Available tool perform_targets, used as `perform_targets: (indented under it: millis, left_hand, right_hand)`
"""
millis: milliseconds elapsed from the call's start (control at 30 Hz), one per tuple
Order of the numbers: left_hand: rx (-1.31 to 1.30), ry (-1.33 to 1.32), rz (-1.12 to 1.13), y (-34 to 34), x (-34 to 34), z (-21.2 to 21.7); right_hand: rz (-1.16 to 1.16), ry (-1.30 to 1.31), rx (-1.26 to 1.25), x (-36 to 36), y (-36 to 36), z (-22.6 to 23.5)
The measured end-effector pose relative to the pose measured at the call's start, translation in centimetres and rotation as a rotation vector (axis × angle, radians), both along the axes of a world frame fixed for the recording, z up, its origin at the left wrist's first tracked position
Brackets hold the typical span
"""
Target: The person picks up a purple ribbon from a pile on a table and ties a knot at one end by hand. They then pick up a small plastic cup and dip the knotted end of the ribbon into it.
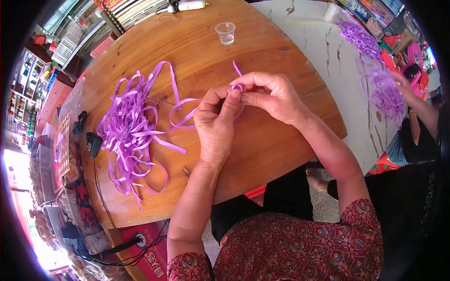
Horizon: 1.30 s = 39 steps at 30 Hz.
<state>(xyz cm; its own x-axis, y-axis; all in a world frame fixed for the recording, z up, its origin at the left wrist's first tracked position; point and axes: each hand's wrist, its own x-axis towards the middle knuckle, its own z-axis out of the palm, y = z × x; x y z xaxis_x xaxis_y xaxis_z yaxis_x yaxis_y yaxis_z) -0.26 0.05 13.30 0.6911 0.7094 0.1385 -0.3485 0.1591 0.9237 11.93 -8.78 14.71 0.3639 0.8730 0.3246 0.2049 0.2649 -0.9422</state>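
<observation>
Above the middle of the wooden table, my left hand (pixel 216 122) and my right hand (pixel 272 97) meet at the fingertips. Both pinch a purple ribbon (pixel 237 87), bent into a small loop between the thumbs and forefingers. One ribbon end sticks up past my right fingers. The other side of the ribbon curls behind my left hand, toward a tangled heap of purple ribbon (pixel 129 126) on the left of the table. Part of the ribbon is hidden behind my fingers.
A clear plastic cup (pixel 226 33) stands at the table's far side. A black plug with a cable (pixel 93 144) lies by the left edge. On the marbled table (pixel 344 89) at right lies more purple ribbon (pixel 361 40), where another person's hand (pixel 404 84) holds some strands.
</observation>
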Motion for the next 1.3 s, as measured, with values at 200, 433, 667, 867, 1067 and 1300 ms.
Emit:
perform_targets:
  millis: [200,433,667,867,1067,1300]
  left_hand:
    - [0.130,0.066,0.043,0.4,-0.5,-0.3]
    - [0.173,0.151,0.101,1.1,-0.4,-0.6]
    - [0.003,0.255,-0.152,2.8,-1.4,0.3]
    - [-0.043,0.314,-0.241,2.3,-1.1,0.9]
    - [-0.031,0.155,-0.095,1.2,-0.5,0.2]
    - [0.069,0.115,-0.032,0.7,-0.5,0.6]
  right_hand:
    - [-0.174,-0.507,0.216,0.5,0.3,-1.2]
    - [-0.383,-1.058,0.399,0.5,0.1,-1.4]
    - [-0.287,-1.196,0.533,1.1,-0.3,-0.9]
    - [-0.247,-1.199,0.493,2.3,-0.8,-0.1]
    - [-0.310,-0.896,0.382,1.5,-0.5,-0.2]
    - [-0.196,-0.517,0.208,0.7,-0.7,0.6]
